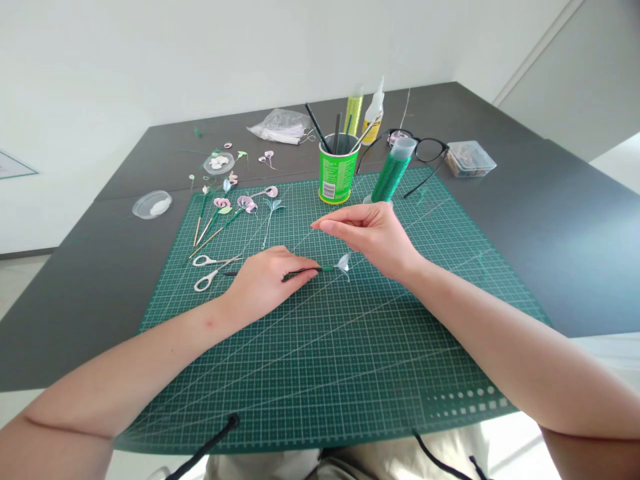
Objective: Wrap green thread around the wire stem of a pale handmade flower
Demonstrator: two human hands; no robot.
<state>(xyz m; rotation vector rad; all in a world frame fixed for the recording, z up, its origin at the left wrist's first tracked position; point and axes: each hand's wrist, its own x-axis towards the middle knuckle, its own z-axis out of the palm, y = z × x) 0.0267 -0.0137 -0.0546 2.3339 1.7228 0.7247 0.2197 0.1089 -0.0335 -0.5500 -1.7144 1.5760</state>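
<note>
Okay, two hands, both mine. Left hand, centre of frame: thumb and fingers pinching one dark stick, lying roughly level, green wrap near its right end, one pale blue flower at that tip. Right hand, just right of centre: thumb and fingertips pressed together above the mat; can't tell whether a thread sits between them.

Counts: one pair of white-handled scissors left of my left hand, blades apart. One green cup upper centre, several sticks in it, overlapping, no sure number. One green spool right of it, tilted. One glue bottle, one yellow-green tube, one pair of glasses, one clear box upper right. Two clear dishes upper left: one farther back, one nearer. One plastic bag top centre.

Writing: barcode plus small print on the cup, yellow label on the bottle; neither legible to me.

Edges: cutting mat near edge along bottom of frame; grid spreads wide between my forearms, lower centre. Dark table runs past the mat both sides.
</note>
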